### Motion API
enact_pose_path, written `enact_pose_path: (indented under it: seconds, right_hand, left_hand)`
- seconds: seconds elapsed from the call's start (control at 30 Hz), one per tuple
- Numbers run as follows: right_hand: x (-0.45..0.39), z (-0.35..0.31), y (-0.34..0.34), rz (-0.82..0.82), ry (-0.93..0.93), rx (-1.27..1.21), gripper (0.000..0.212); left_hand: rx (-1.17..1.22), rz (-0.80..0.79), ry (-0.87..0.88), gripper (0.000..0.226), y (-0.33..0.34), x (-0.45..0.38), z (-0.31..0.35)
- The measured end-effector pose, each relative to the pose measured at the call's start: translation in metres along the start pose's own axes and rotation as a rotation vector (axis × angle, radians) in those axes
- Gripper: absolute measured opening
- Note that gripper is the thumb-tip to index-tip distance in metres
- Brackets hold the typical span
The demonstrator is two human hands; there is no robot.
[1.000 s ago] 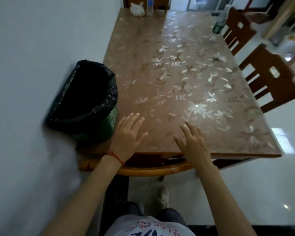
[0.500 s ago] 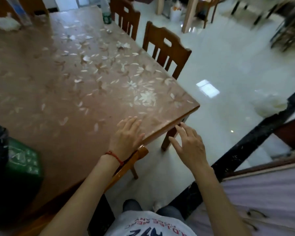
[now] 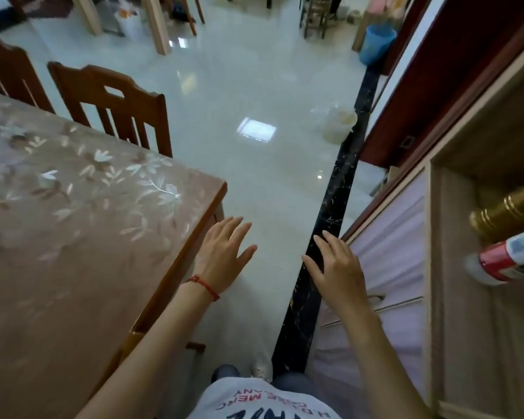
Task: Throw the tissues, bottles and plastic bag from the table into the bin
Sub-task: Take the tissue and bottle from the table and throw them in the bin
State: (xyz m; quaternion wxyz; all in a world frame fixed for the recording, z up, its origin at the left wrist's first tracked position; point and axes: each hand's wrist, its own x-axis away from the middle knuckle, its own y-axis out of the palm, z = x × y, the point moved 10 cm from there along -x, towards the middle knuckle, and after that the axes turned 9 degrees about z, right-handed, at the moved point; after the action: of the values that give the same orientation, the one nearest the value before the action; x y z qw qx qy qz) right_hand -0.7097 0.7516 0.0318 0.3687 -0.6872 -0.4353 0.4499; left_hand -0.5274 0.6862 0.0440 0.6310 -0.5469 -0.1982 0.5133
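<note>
The glossy pale tiled floor (image 3: 254, 86) fills the middle of the view, with a black marbled strip (image 3: 330, 231) running along its right side. At left stands the brown wooden bench with its flower-patterned clear cover (image 3: 58, 237); the part of its top that shows carries no tissues, bottles or plastic bag, and the bin is out of view. At right runs a pale wooden shelf unit (image 3: 466, 297) with lilac drawer fronts. Two dark brown slatted wooden chairs (image 3: 112, 107) are pushed against the bench's far side. Further off stand pale wooden table legs (image 3: 158, 25), and a blue plastic bucket (image 3: 377, 43) sits near the doorway. A whitish translucent tub (image 3: 339, 124) rests on the floor just beside the black strip. On the shelf lie a gold ribbed cylinder (image 3: 508, 207) and a red-and-white can (image 3: 502, 261), both partly cut off by the frame edge.

The left hand (image 3: 224, 255), a red string bracelet (image 3: 204, 284) at its wrist, hovers palm down just beside the bench's corner, its fingers (image 3: 239, 229) spread and empty. The right hand (image 3: 339, 270) hovers over the black strip, fingers (image 3: 330, 240) likewise loosely splayed and holding nothing.
</note>
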Motion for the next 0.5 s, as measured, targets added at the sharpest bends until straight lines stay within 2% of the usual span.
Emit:
enact_pose_path:
  seconds: [0.2, 0.5]
  right_hand:
    - [-0.007, 0.055, -0.007, 0.009, 0.134, 0.021, 0.05]
    - [-0.065, 0.085, 0.009, 0.014, 0.17, 0.035, 0.046]
  left_hand:
    - [0.036, -0.077, 0.08, 0.05, 0.043, -0.039, 0.033]
    - [0.019, -0.138, 0.122, 0.056, 0.08, -0.107, 0.03]
